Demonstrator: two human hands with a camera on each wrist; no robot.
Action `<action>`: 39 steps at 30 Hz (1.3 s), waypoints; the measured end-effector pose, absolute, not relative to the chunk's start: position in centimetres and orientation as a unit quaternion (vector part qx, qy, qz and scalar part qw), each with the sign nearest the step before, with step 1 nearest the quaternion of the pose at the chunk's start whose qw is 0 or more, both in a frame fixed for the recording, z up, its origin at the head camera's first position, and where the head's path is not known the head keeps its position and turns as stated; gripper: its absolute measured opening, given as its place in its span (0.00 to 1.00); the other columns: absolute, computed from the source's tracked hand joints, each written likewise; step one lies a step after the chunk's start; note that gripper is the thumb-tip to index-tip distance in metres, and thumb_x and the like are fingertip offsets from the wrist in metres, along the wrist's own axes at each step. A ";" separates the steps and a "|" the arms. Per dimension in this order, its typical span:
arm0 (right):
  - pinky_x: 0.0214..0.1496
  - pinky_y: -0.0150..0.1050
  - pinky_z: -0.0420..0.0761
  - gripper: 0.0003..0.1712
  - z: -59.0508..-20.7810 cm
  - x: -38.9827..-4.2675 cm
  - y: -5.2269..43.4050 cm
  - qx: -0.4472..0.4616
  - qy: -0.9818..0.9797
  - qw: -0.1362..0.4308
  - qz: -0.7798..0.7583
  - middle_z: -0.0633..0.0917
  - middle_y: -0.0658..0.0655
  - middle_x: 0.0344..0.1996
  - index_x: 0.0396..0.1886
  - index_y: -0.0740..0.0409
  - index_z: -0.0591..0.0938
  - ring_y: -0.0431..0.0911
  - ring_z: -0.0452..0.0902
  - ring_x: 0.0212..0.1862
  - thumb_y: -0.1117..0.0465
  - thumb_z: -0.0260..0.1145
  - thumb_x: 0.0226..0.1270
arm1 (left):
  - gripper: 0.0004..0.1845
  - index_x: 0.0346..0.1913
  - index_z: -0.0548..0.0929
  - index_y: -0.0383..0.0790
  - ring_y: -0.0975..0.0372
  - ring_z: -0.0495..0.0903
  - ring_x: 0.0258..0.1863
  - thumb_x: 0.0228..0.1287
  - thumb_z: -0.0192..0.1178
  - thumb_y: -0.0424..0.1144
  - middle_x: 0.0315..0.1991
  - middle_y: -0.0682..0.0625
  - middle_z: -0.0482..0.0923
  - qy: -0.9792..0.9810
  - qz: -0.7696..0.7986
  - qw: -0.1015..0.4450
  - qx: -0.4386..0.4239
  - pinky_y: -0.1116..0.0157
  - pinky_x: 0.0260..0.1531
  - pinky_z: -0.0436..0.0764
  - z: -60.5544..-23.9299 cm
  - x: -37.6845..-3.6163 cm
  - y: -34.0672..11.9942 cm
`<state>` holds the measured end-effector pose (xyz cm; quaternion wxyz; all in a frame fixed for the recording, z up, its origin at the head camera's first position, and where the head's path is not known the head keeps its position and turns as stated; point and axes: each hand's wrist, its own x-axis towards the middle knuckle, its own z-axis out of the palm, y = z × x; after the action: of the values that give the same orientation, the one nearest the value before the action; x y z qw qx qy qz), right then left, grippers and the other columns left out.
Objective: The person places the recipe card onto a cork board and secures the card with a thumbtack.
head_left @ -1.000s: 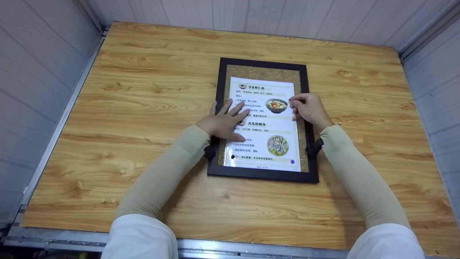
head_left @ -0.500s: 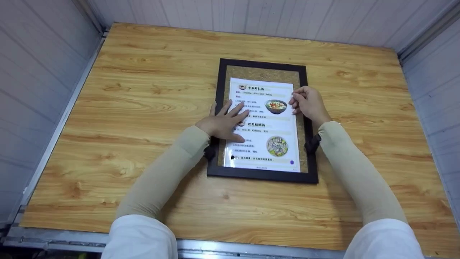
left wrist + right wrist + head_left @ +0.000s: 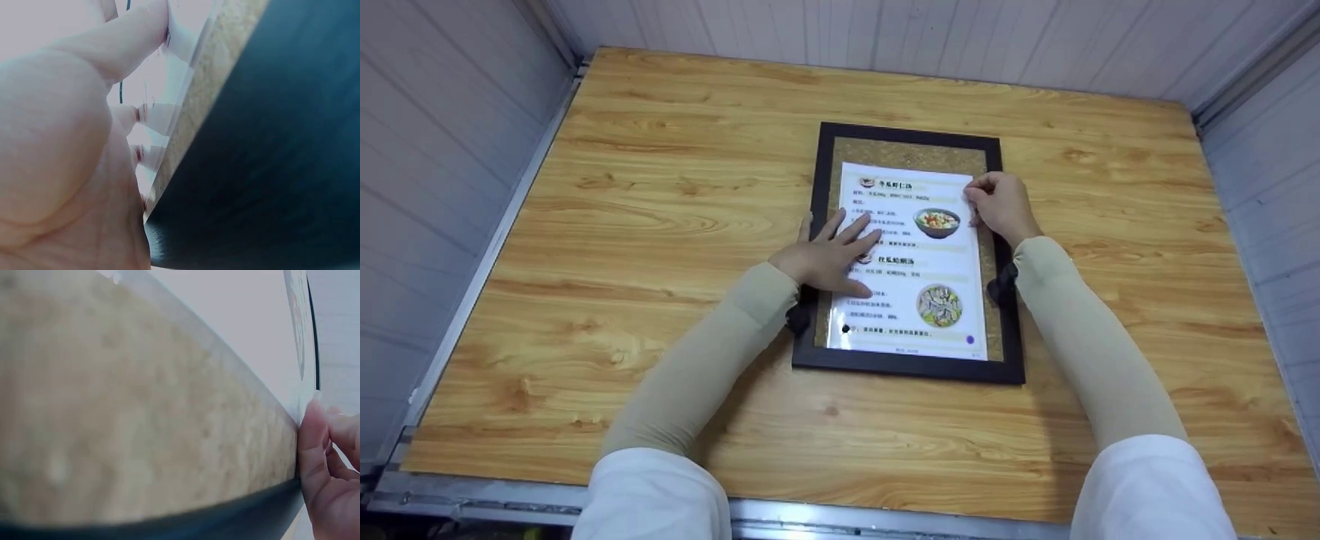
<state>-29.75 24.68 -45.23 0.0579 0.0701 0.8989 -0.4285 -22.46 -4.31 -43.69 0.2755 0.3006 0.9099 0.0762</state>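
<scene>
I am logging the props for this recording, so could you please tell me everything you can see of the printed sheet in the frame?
The printed sheet is a glossy white page with lines of text and two pictures of bowls of food. It lies flat on the cork-like backing of the black frame, upright in portrait. The left hand rests flat on its left side; the right hand curls at its upper right edge.

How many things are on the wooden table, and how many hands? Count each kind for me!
Black frame: 1
Recipe sheet: 1
Hands: 2, the left hand flat on the sheet, the right hand at its right edge
Total: 4
</scene>
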 end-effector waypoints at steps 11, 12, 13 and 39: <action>0.23 0.32 0.78 0.11 -45.0 -30.4 24.1 0.101 0.897 0.091 -0.421 0.75 0.54 0.32 0.42 0.57 0.79 0.41 0.73 0.23 0.56 0.57 0.66 | 0.50 0.71 0.35 0.60 0.53 0.20 0.66 0.51 0.48 0.71 0.70 0.56 0.21 0.910 0.078 0.273 0.302 0.40 0.55 0.23 -43.6 -22.3 -4.3; 0.23 0.32 0.78 0.12 -45.0 -30.4 24.0 0.102 0.897 0.091 -0.421 0.75 0.54 0.33 0.42 0.57 0.79 0.41 0.74 0.24 0.56 0.57 0.66 | 0.50 0.71 0.35 0.59 0.53 0.19 0.66 0.51 0.49 0.71 0.70 0.57 0.21 0.909 0.081 0.275 0.301 0.41 0.55 0.22 -43.6 -22.3 -4.3; 0.24 0.32 0.78 0.12 -45.0 -30.4 24.0 0.103 0.897 0.091 -0.420 0.75 0.54 0.33 0.42 0.57 0.79 0.41 0.74 0.24 0.56 0.57 0.66 | 0.50 0.71 0.35 0.59 0.53 0.19 0.66 0.51 0.49 0.71 0.70 0.57 0.21 0.909 0.082 0.277 0.301 0.41 0.55 0.22 -43.6 -22.3 -4.3; 0.23 0.30 0.77 0.10 -45.2 -30.9 23.8 0.090 0.911 0.081 -0.395 0.76 0.54 0.35 0.40 0.57 0.79 0.42 0.74 0.27 0.56 0.57 0.66 | 0.51 0.70 0.33 0.61 0.54 0.17 0.65 0.51 0.48 0.71 0.70 0.58 0.20 0.907 0.087 0.284 0.298 0.41 0.54 0.20 -43.9 -22.5 -4.3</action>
<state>-30.94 23.77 -45.18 0.0808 0.0903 0.9106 -0.3951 -22.51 -4.33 -43.91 0.2835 0.2975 0.9075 0.0870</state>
